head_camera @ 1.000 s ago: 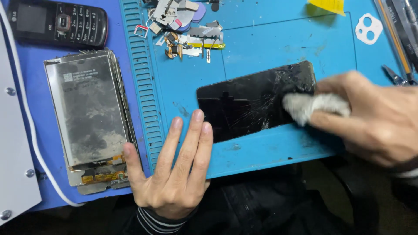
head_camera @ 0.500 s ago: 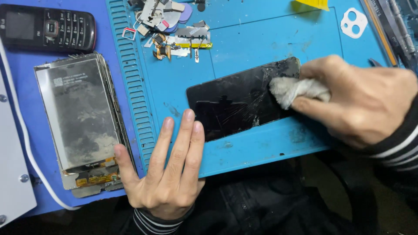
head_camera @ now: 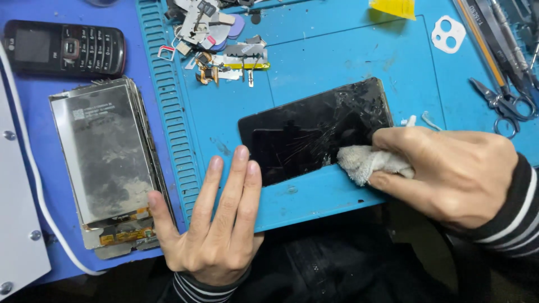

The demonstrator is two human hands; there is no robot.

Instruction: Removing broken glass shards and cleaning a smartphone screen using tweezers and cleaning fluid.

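My right hand [head_camera: 455,174] is closed round a small wad of whitish cloth [head_camera: 370,163], thumb under and fingers over, pressing it on the lower right corner of the cracked black phone screen [head_camera: 314,132]. Screen lies face up, tilted a bit, on the blue repair mat [head_camera: 337,56], approx mid-mat, near the front edge. Glass is spider-cracked w/ whitish smears, worst toward the right end.

My left hand [head_camera: 216,224] is flat and open, palm down, holding nothing. Fingers are together and spread over the mat's front part; the tips of the middle ones sit just at the screen's lower left corner, touching or nearly, can't tell which. Thumb sticks out left, touching the bottom corner of the opened phone body [head_camera: 106,163], which lies off the mat on the blue table w/ its grey dusty back plate up and gold flex parts at the lower end.

Behind that, a black keypad phone [head_camera: 64,47] lies flat at top left. A white cable [head_camera: 33,185] runs down the left side beside a white panel [head_camera: 17,224]. At the mat's top: a pile of small phone parts [head_camera: 219,39], screws etc. Top right: white camera-lens frame [head_camera: 448,33], yellow pick [head_camera: 393,7], scissors [head_camera: 502,98] and tweezers [head_camera: 508,39] just beside each other.
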